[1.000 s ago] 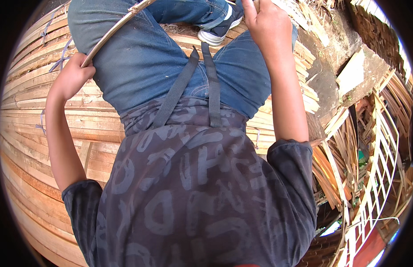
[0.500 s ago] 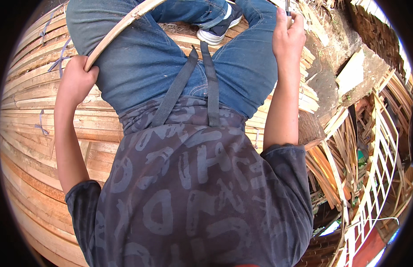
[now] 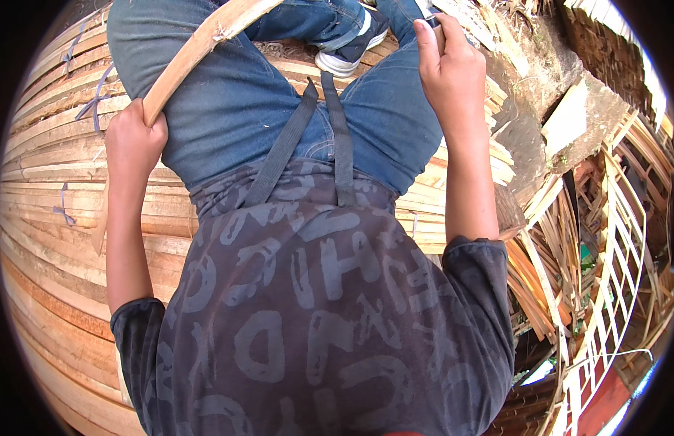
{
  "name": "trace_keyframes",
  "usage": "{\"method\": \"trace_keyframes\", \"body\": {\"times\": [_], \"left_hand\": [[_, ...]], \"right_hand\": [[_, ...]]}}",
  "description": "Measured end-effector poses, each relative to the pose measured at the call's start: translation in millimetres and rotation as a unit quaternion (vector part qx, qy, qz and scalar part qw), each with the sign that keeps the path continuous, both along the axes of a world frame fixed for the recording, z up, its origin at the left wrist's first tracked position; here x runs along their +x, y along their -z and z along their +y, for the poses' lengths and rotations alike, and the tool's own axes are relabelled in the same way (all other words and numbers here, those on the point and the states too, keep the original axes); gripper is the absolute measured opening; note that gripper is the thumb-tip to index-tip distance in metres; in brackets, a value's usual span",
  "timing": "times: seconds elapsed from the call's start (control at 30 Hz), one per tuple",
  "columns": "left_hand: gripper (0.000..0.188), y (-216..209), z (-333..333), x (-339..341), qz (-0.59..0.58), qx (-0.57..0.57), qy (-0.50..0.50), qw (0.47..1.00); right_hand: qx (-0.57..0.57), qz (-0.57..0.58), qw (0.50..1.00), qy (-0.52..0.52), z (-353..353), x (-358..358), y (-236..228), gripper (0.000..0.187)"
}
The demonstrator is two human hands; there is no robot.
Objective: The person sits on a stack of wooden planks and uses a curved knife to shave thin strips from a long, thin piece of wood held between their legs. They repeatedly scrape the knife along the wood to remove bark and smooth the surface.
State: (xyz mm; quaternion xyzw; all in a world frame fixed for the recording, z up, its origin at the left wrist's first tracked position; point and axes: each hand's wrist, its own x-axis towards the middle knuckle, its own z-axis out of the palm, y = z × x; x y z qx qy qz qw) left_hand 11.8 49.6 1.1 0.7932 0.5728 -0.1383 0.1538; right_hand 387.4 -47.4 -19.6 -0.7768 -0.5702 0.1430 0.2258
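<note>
My left hand (image 3: 135, 138) is closed round the lower end of a long pale wooden strip (image 3: 186, 62). The strip slants up and right across my left thigh and runs out of the upper edge; a small knot with frayed fibres shows on it. Its tail emerges below my fist, beside the forearm. My right hand (image 3: 453, 76), above my right knee, grips a wooden-handled tool (image 3: 440, 38) with a dark collar and a bit of bright metal. The rest of that tool lies beyond the upper edge, so its kind is hidden.
Bundled wooden strips (image 3: 53, 269), tied with purple string (image 3: 95, 102), lie under and left of me. My legs in jeans (image 3: 228, 109) take up the middle. On the right are a stone block (image 3: 591, 109), loose split slats (image 3: 544, 283) and a white lattice frame (image 3: 617, 283).
My right hand has come left and slightly down with the tool. My left hand has shifted a little right and down, and the strip's broad face now shows more.
</note>
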Motion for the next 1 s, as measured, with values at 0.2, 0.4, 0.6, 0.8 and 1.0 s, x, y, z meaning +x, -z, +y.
{"method": "trace_keyframes", "body": {"times": [0.2,0.4,0.6,0.8,1.0], "left_hand": [[0.023,-4,1,1,-0.013,-0.013,0.002,1.0],[0.021,1,3,-2,-0.056,-0.022,-0.021,0.998],[0.019,2,-5,-4,-0.009,0.003,0.001,1.0],[0.022,-8,-5,-7,-0.028,-0.003,0.026,0.999],[0.046,-17,-22,-15,-0.151,0.013,0.051,0.987]], "right_hand": [[-0.065,-0.022,0.975,0.209,2,94,34,0.039],[-0.018,-0.02,0.979,0.204,-15,85,28,0.036],[0.0,0.159,0.963,0.218,-34,47,73,0.033],[-0.029,0.315,0.911,0.264,-46,20,67,0.029],[-0.037,0.42,0.849,0.319,-60,24,52,0.034]]}}
